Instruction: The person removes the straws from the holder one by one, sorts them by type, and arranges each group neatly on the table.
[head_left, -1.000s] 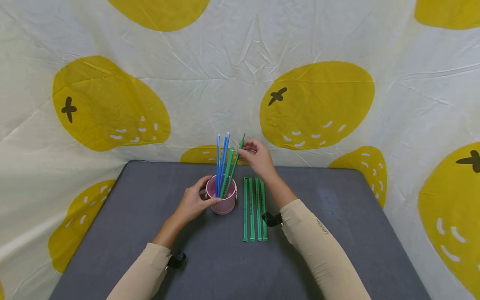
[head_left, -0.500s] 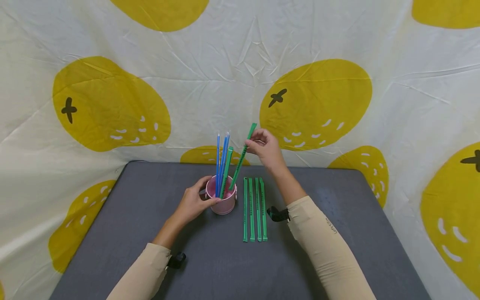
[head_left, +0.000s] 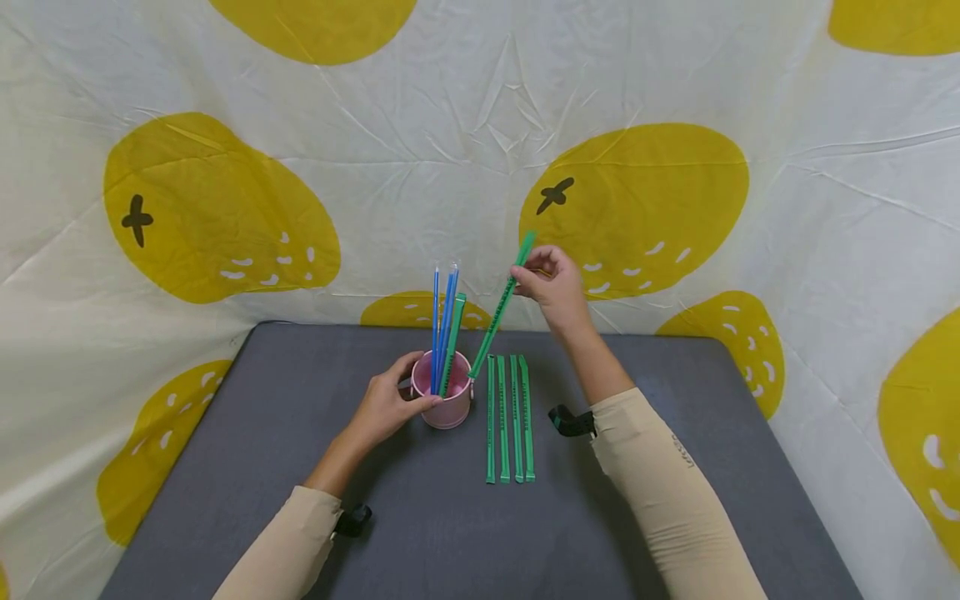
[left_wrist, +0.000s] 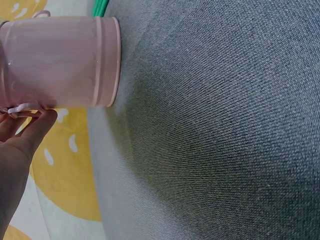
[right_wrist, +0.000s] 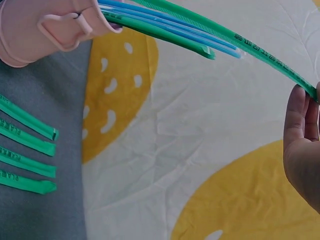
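Left hand [head_left: 388, 404] grips small pink metal bucket [head_left: 447, 398] on grey table [head_left: 300, 467]. Right hand [head_left: 551, 287] pinches long green wrapped straw [head_left: 501, 305], tilted, lower end at bucket rim. Four green straws [head_left: 508, 417] lie flat just right of bucket; blue straws [head_left: 444, 321] stand inside.

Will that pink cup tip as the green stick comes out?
Possibly. The pink cup looks small and light, and the tall sticks lean above its rim. The left hand grips its side, which probably steadies it. The green stick looks thin and stiff.
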